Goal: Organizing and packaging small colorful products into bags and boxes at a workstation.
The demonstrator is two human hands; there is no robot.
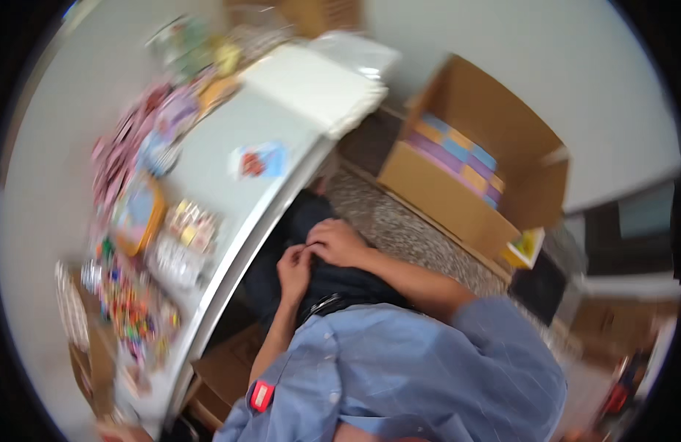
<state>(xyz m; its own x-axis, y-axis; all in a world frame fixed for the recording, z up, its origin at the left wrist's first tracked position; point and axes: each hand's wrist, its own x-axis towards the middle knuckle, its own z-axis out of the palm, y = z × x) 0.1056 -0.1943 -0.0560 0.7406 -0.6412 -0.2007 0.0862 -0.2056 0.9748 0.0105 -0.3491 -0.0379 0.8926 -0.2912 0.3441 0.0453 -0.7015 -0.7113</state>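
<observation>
Over my lap, in front of the dark trousers [263, 269], both hands meet at the fingertips. My left hand [294, 274] is closed in a pinch, its fingertips against those of the other hand. My right hand [339, 243] is curled, thumb and fingers pressed together. Anything between the fingers is too small or blurred to make out. Nearest to them is the front edge of the white table [234, 269], just to the left and apart from the hands. A small blue-and-white packet with a red picture [261, 162] lies on the table beyond them.
Along the table's far side lie an orange-rimmed container [158, 221], clear plastic packs [175, 259], many-coloured small pieces [138, 306] and pink bags [116, 166]. A white slab [311, 85] sits at the back. To the right stands an open cardboard box [447, 199] holding coloured small boxes [458, 155].
</observation>
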